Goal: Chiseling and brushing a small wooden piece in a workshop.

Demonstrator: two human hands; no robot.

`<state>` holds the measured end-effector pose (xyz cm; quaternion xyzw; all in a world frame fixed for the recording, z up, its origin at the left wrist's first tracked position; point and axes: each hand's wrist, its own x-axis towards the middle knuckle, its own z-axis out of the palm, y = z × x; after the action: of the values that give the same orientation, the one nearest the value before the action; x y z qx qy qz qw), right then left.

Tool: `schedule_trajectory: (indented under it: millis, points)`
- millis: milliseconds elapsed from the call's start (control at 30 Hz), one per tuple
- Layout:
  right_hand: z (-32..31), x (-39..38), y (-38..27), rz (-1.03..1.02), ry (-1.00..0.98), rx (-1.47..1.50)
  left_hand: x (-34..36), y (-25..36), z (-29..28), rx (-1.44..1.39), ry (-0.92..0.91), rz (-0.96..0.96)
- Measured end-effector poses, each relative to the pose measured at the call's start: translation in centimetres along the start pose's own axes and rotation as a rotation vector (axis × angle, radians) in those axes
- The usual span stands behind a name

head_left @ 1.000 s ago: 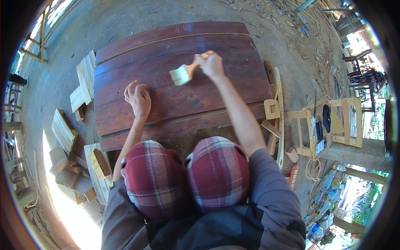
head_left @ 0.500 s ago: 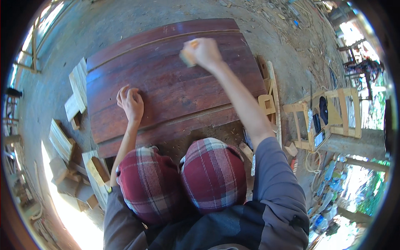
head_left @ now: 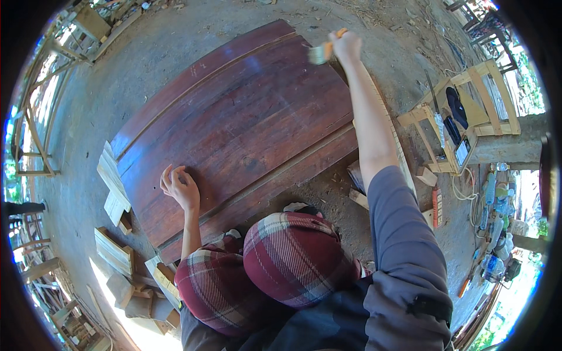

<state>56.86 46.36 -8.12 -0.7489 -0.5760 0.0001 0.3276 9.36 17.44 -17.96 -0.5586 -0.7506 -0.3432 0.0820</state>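
Note:
A dark reddish-brown wooden panel point(head_left: 246, 117) made of several boards lies low in front of my knees. My right hand point(head_left: 346, 48) is closed round the orange handle of a paintbrush point(head_left: 319, 55). The brush's pale bristles point left, at the panel's far right corner; whether they touch the wood I cannot tell. On the near left part of the panel rests my left hand point(head_left: 180, 188), fingers loosely curled and apart, with nothing in it. Lengthwise gaps run between some boards near the panel's far and near edges.
Wood offcuts point(head_left: 114, 253) lie on the floor left of the panel. To the right stands a light wooden frame point(head_left: 489, 82) holding dark items and a phone-like device point(head_left: 462, 151). Plastic bottles point(head_left: 495, 266) and a loose cable point(head_left: 475, 198) lie farther right. My knees border the panel's near edge.
My right hand has moved right and outward with the paintbrush, from above the panel's far middle to its far right corner. My left hand stays on the panel. The whole view has turned.

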Motion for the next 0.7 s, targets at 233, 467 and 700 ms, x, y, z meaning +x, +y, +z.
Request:
schedule_trajectory:
  millis: [233,467,700]
  points:
    - [1.5,-6.5,-11.8,-0.336,-0.136,0.323,0.0,-1.9,-0.8,0.081,-0.017,0.025]
    - [5.0,-17.2,-15.1,-0.369,-0.432,0.861,-0.5,-1.9,0.1,0.067,0.014,0.009]
    - [-6.0,-15.1,3.5,0.002,0.399,0.401,-0.6,-2.7,0.8,0.091,0.029,0.043]
